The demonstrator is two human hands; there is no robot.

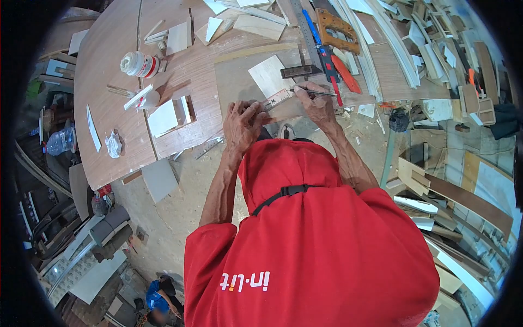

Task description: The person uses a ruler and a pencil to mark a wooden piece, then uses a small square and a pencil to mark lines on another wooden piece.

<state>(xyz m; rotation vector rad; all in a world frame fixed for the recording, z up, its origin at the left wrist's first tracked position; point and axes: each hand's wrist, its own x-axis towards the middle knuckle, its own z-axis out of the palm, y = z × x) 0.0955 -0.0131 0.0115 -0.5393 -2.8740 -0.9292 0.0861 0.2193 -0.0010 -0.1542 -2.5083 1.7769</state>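
- Pressing left hand point(243, 121) flat on steel ruler point(277, 98) atop plywood panel point(234, 82).
- Pinching pencil point(315, 93) in right hand point(315, 101) (tip beside ruler's edge).
- Try square point(299, 70) lying near.

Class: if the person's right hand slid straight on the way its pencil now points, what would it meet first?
Probably the pale square plywood offcut beyond the steel ruler; the right hand aims its pencil that way, though depth is unclear.

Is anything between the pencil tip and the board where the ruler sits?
Nothing visible. The right hand holds the pencil against the ruler, which the left hand presses onto the board.
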